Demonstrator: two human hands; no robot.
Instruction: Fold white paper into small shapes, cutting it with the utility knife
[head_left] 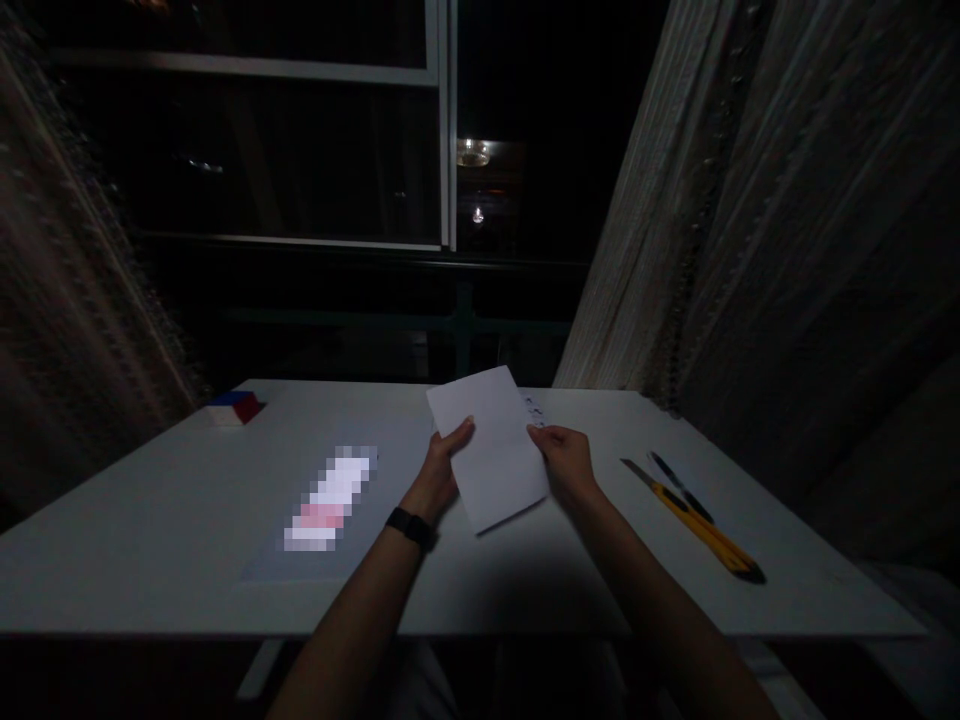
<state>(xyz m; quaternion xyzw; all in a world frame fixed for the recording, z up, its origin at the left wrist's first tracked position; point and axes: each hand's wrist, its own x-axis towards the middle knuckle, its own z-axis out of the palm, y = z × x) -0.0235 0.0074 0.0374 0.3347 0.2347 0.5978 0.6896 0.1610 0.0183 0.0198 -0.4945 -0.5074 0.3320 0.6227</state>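
Paper (491,455), one white piece, is above the counter (150,520), its long axis running away from the person, far end leaning left. The left hand (441,468) and right hand (568,462) have fingers clamped on its opposite long sides. One yellow knife (701,532), one pen (684,490) and one block (234,408) lie on the counter.
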